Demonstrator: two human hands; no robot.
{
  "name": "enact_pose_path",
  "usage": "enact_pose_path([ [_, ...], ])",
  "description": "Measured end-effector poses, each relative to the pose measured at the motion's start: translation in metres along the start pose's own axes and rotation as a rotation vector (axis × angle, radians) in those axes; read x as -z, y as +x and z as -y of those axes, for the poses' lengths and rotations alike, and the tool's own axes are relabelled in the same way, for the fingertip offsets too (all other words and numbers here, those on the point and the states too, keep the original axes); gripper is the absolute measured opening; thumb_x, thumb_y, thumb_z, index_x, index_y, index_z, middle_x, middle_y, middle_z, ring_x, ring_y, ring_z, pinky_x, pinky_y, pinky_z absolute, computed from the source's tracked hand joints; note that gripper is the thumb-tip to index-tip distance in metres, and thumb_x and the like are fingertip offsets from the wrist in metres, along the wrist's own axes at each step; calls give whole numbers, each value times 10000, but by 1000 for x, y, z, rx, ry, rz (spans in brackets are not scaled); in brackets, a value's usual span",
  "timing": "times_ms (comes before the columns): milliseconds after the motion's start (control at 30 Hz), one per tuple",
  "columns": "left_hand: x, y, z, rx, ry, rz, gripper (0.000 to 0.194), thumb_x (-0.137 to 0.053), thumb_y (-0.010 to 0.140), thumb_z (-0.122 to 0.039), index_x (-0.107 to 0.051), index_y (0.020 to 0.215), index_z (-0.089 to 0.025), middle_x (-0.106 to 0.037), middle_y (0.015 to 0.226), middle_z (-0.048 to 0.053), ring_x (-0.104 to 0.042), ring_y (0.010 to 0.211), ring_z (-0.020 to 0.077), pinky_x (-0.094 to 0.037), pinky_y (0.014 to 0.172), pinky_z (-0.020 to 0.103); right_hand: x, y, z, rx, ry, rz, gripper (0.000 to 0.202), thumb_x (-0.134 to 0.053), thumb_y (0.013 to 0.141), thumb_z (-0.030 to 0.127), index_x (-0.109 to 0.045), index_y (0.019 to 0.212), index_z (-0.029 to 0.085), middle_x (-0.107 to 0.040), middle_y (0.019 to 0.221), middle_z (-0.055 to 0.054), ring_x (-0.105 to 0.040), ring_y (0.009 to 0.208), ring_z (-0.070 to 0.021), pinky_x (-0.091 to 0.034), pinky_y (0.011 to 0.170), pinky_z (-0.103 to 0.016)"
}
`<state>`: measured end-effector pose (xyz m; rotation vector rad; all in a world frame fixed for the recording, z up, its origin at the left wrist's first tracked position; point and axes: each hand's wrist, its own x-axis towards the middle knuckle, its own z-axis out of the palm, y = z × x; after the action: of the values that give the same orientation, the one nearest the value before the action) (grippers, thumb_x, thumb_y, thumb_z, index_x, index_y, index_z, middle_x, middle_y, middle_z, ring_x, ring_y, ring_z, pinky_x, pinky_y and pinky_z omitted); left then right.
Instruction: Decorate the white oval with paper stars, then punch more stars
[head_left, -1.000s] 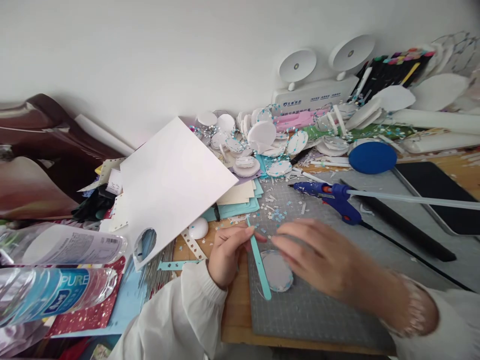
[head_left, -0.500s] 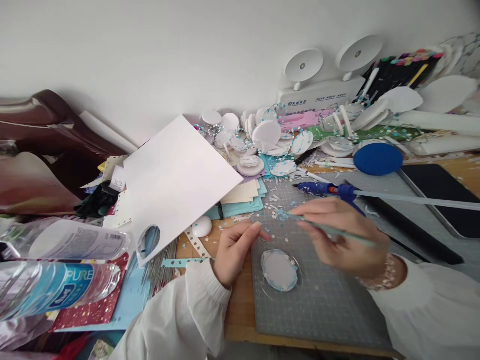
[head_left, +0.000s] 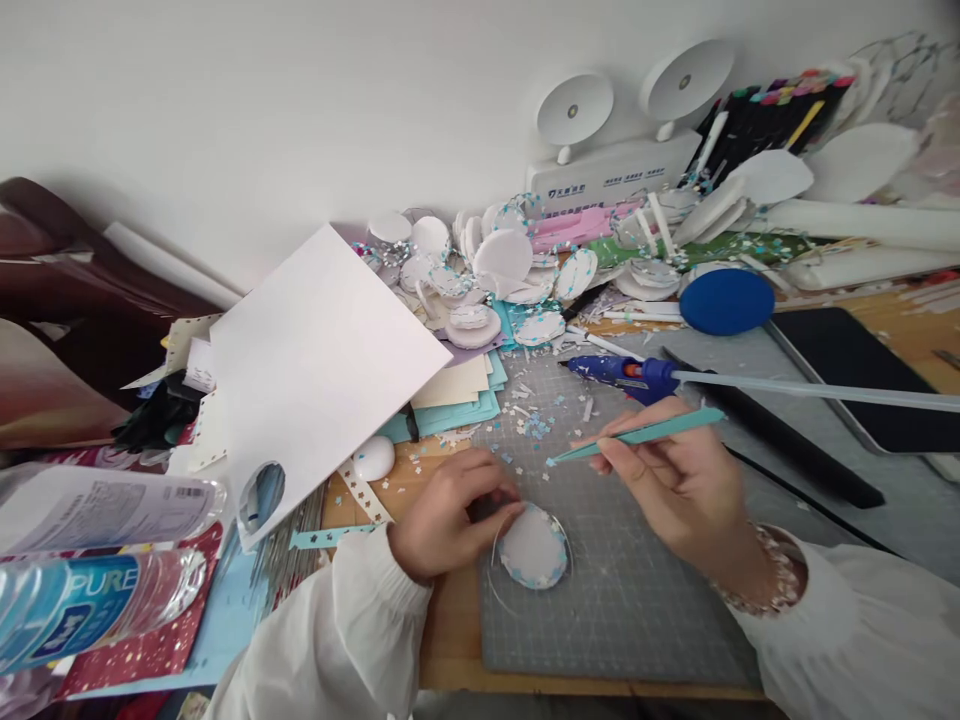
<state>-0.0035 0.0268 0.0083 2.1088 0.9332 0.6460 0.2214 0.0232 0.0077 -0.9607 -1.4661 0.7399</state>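
Observation:
My right hand [head_left: 675, 490] holds a pair of teal tweezers [head_left: 652, 428], pinched between thumb and fingers. At the tweezers' tip is a tiny light-blue paper piece [head_left: 550, 462], just above the grey cutting mat [head_left: 637, 620]. A round white disc [head_left: 534, 545] lies on the mat, its rim dotted with small blue and white pieces and thin wire looping round it. My left hand [head_left: 457, 510] has its fingers curled, with thumb and fingertips at the disc's upper-left edge. Loose star-like blue and white bits [head_left: 536, 425] are scattered on the mat beyond both hands.
A blue glue gun [head_left: 622, 375] with a long glue stick lies behind my right hand. Beyond are a blue round lid [head_left: 726, 300], a phone [head_left: 862, 375] and a heap of white discs [head_left: 502, 258]. White board [head_left: 322, 360] and water bottles [head_left: 97, 600] occupy the left.
My left hand has come down to the disc's edge. The tweezers have moved from the pile of bits toward the disc, a small blue piece now at their tip. The view has shifted slightly.

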Motion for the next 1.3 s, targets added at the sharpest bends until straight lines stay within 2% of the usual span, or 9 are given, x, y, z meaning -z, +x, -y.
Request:
enact_pose_path([
  [133, 0, -1, -5, -17, 5, -26, 144, -547, 913, -217, -606, 800, -150, -582, 693, 29, -512, 645, 134, -401, 611, 236, 1, -3, 8, -57, 78, 12, 85, -607, 864, 144, -567, 871, 219, -605, 773, -15, -634, 601, -135, -576, 537, -246],
  [267, -1, -5, -10, -60, -39, -92, 108, -534, 920, -177, -594, 837, -145, -627, 707, 37, -539, 620, 119, -419, 592, 216, 4, -6, 17, -141, 162, 85, 90, -570, 898, 151, -564, 886, 240, -598, 784, -12, -618, 635, -131, -563, 580, -257],
  [500, -2, -7, -16, -139, -10, -244, 54, -581, 884, -119, -606, 846, -148, -609, 610, -1, -471, 510, 81, -385, 497, 178, 3, -9, 17, -156, 211, 157, 115, -535, 919, 146, -545, 894, 258, -576, 797, -10, -595, 689, -138, -525, 599, -269],
  [900, -5, -7, -18, -85, -63, -254, 81, -583, 880, -134, -610, 804, -127, -523, 544, -31, -433, 462, 62, -360, 448, 158, 1, -13, 14, -93, 125, 222, 134, -516, 910, 126, -544, 933, 255, -606, 838, -26, -618, 738, -161, -516, 633, -306],
  [1300, -6, -8, -18, -42, -111, -274, 80, -585, 880, -147, -607, 804, -138, -496, 551, -44, -410, 455, 57, -347, 438, 159, 0, -12, 14, -80, 102, 216, 133, -524, 901, 101, -527, 904, 233, -583, 812, -22, -615, 729, -158, -519, 648, -315],
])
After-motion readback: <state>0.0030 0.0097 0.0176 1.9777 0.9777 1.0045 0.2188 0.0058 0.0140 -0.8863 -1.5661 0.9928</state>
